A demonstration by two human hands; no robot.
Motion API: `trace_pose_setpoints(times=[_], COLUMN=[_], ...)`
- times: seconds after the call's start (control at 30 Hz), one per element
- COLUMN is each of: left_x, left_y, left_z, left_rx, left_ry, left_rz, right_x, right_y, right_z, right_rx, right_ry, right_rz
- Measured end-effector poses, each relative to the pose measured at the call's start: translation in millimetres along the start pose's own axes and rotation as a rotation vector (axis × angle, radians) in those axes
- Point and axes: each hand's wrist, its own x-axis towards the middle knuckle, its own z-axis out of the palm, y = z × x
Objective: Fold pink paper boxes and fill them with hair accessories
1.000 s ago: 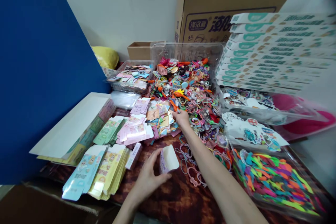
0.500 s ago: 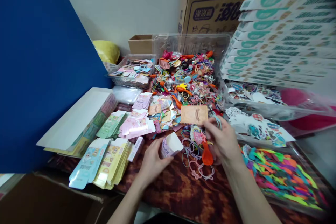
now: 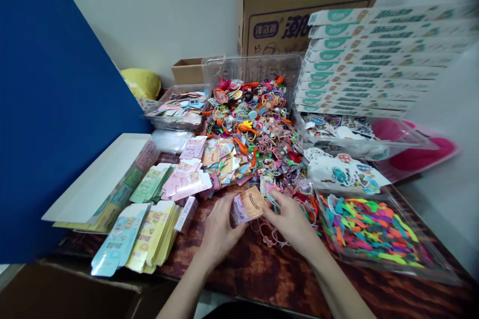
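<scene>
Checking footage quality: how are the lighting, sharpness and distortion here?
Head view: soft, even lighting without hard shadows; the left hand and right hand look sharp; wide-angle distortion bows the stack of flat cartons at right; the clear plastic bin shows mild glare.

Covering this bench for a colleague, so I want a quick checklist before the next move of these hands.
1. Left hand holding the lilac paper box: ok, fingers wrapped around it.
2. Kraft card at the box's open end: cannot tell how far in it sits; part sticks out.
3. Right hand on the card: cannot tell; its fingers are right beside it.
4. Pastel elastic loops free of the right hand: not ok, they lie beneath it.
5. Yellow box blanks free of the left hand: ok, they lie apart from it.
</scene>
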Motion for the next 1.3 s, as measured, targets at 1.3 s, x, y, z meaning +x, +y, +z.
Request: trace_pose_setpoints(times=[1.3], left_x=[-7.4], left_y=[-31.8], left_z=[10.3], left_rx=[-0.071], left_ry=[-0.058], left_rz=[-0.141], right_x=[-20.3], right_y=[66.6], right_z=[-81.6], right_rx=[-0.223], right_ry=[0.347], right_rz=[0.205])
